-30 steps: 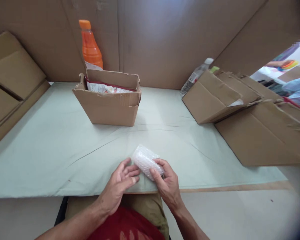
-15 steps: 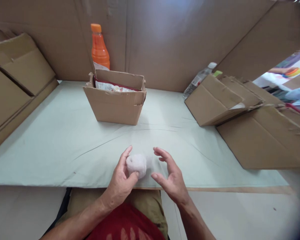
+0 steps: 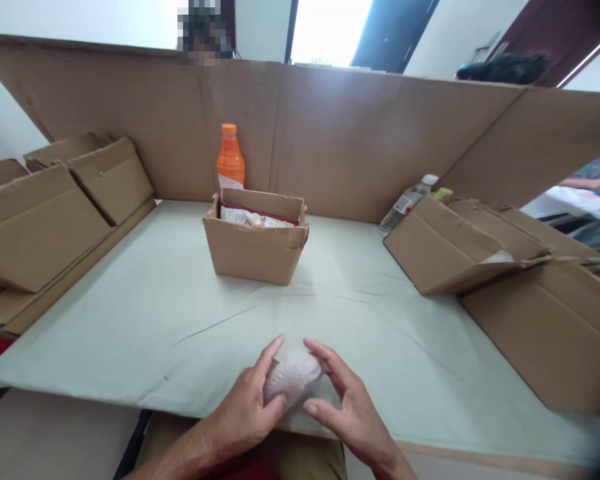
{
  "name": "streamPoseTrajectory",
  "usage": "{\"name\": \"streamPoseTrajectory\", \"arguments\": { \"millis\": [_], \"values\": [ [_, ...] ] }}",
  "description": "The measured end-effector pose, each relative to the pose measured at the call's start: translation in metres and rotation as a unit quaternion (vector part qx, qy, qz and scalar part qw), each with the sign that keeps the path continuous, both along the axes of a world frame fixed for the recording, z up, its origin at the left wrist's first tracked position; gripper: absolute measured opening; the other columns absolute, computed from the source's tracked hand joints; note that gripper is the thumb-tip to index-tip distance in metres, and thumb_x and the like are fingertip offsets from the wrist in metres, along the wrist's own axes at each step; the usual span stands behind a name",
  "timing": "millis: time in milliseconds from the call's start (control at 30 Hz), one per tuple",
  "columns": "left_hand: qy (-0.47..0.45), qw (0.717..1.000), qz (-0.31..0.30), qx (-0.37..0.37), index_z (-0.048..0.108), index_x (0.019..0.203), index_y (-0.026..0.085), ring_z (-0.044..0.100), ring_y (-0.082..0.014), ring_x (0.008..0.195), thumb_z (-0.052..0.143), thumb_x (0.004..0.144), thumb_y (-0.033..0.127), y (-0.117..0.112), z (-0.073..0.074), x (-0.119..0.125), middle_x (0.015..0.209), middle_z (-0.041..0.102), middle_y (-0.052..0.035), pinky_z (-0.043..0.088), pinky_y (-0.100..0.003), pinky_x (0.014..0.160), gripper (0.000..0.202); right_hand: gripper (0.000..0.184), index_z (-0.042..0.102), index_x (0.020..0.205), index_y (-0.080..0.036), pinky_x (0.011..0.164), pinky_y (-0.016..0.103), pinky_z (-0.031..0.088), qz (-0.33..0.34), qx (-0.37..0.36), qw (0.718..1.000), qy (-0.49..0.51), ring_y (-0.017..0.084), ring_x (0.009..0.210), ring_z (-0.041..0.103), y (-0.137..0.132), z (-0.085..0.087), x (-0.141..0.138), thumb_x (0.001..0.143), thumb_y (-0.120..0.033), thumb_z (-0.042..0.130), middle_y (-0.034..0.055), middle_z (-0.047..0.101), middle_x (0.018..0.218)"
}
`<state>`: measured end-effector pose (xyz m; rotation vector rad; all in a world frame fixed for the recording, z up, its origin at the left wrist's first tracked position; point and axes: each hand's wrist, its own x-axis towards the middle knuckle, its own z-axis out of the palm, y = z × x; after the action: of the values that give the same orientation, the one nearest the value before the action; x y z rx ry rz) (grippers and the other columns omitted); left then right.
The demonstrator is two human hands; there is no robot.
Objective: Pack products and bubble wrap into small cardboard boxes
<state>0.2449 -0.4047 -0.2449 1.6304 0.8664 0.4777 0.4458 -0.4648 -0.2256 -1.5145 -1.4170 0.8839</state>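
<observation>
A small bundle wrapped in bubble wrap (image 3: 293, 377) sits low over the near edge of the pale green table cover (image 3: 130, 320). My left hand (image 3: 247, 413) curls round its left side, thumb and fingers closed on it. My right hand (image 3: 347, 407) cups its right side, with fingers bent and touching the wrap. Beyond the hands stands a small open cardboard box (image 3: 255, 250) with white packets inside.
An orange drink bottle (image 3: 230, 160) stands behind the box against a tall cardboard screen (image 3: 355, 140). Flattened cartons (image 3: 40, 220) are stacked at the left, more cartons (image 3: 480, 253) lie at the right with a clear bottle (image 3: 405, 203) behind them.
The view has tilted up, showing the top of the cardboard screen. The bundle passed from my right hand to my left, and now both hands close round it.
</observation>
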Motion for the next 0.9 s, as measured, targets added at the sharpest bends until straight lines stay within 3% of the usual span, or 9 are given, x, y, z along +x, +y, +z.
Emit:
{"name": "streamPoseTrajectory", "arguments": {
  "millis": [100, 200, 300, 400, 467, 533, 667, 800, 900],
  "values": [
    [0.02, 0.996, -0.07, 0.05, 0.03, 0.157, 0.021, 0.069, -0.023, 0.095, 0.065, 0.077, 0.018, 0.016, 0.003, -0.007, 0.118, 0.07, -0.0098, 0.056, -0.035, 0.086, 0.088, 0.03, 0.073, 0.1, -0.02, 0.077, 0.029, 0.054, 0.011, -0.038, 0.999, -0.018, 0.022, 0.082, 0.066, 0.006, 0.001, 0.0, 0.082, -0.044, 0.07, 0.0054, 0.073, 0.092],
    [-0.002, 0.974, -0.029, 0.225, 0.031, 0.156, 0.023, 0.064, -0.0274, 0.116, 0.07, 0.08, 0.026, 0.05, 0.029, -0.015, 0.137, 0.062, -0.0139, 0.053, -0.043, 0.1, 0.085, 0.028, 0.071, 0.088, -0.019, 0.067, 0.027, 0.05, -0.027, -0.037, 0.999, 0.014, 0.019, 0.071, 0.062, 0.011, -0.004, 0.003, 0.085, -0.047, 0.066, 0.0025, 0.068, 0.077],
    [0.004, 0.879, 0.097, 0.466, 0.033, 0.154, 0.025, 0.057, -0.0278, 0.127, 0.06, 0.09, 0.02, 0.098, 0.07, -0.017, 0.14, 0.059, -0.0144, 0.047, -0.048, 0.108, 0.069, 0.034, 0.072, 0.091, -0.018, 0.065, 0.026, 0.049, -0.077, -0.053, 0.994, 0.061, 0.019, 0.071, 0.061, 0.011, -0.017, 0.011, 0.085, -0.052, 0.066, 0.0029, 0.067, 0.077],
    [0.035, 0.773, 0.155, 0.614, 0.036, 0.152, 0.021, 0.05, -0.0308, 0.135, 0.056, 0.088, 0.011, 0.148, 0.102, -0.01, 0.142, 0.057, -0.0155, 0.041, -0.052, 0.112, 0.068, 0.038, 0.073, 0.092, -0.018, 0.064, 0.026, 0.048, -0.098, -0.062, 0.989, 0.092, 0.019, 0.07, 0.06, 0.007, -0.03, 0.018, 0.085, -0.055, 0.067, 0.0034, 0.067, 0.077],
    [0.068, 0.739, 0.159, 0.651, 0.038, 0.15, 0.016, 0.053, -0.0322, 0.13, 0.053, 0.086, 0.007, 0.175, 0.109, -0.002, 0.133, 0.063, -0.0161, 0.042, -0.053, 0.109, 0.067, 0.039, 0.073, 0.093, -0.018, 0.063, 0.026, 0.048, -0.103, -0.055, 0.988, 0.101, 0.019, 0.069, 0.06, 0.006, -0.035, 0.019, 0.084, -0.056, 0.068, 0.0033, 0.067, 0.076],
    [0.083, 0.729, 0.164, 0.66, 0.042, 0.147, 0.013, 0.062, -0.0298, 0.111, 0.051, 0.084, 0.003, 0.191, 0.107, 0.003, 0.112, 0.07, -0.0127, 0.047, -0.051, 0.101, 0.065, 0.041, 0.074, 0.093, -0.018, 0.063, 0.026, 0.048, -0.113, -0.051, 0.986, 0.11, 0.019, 0.07, 0.06, 0.005, -0.037, 0.02, 0.082, -0.057, 0.069, 0.0034, 0.067, 0.077],
    [0.045, 0.731, 0.164, 0.661, 0.048, 0.142, 0.018, 0.063, -0.0218, 0.086, 0.049, 0.085, 0.0, 0.185, 0.098, 0.0, 0.091, 0.07, -0.0041, 0.05, -0.039, 0.088, 0.06, 0.042, 0.075, 0.092, -0.018, 0.063, 0.026, 0.048, -0.143, -0.052, 0.976, 0.158, 0.019, 0.068, 0.06, 0.006, -0.036, 0.02, 0.078, -0.058, 0.073, 0.003, 0.068, 0.075],
    [0.025, 0.741, 0.133, 0.658, 0.048, 0.14, 0.018, 0.062, -0.0194, 0.086, 0.05, 0.089, -0.001, 0.139, 0.101, -0.021, 0.092, 0.069, -0.0038, 0.049, -0.037, 0.088, 0.055, 0.046, 0.075, 0.093, -0.018, 0.059, 0.025, 0.048, -0.187, -0.057, 0.95, 0.242, 0.017, 0.065, 0.059, 0.008, -0.036, 0.027, 0.071, -0.058, 0.08, 0.0031, 0.07, 0.073],
    [0.033, 0.754, 0.097, 0.649, 0.048, 0.14, 0.015, 0.063, -0.018, 0.087, 0.053, 0.088, -0.004, 0.101, 0.107, -0.043, 0.094, 0.071, -0.0049, 0.048, -0.04, 0.096, 0.056, 0.049, 0.074, 0.084, -0.018, 0.057, 0.025, 0.05, -0.275, -0.03, 0.909, 0.312, 0.016, 0.064, 0.059, 0.011, -0.024, 0.044, 0.056, -0.056, 0.089, 0.0025, 0.069, 0.072]
  ]
}}
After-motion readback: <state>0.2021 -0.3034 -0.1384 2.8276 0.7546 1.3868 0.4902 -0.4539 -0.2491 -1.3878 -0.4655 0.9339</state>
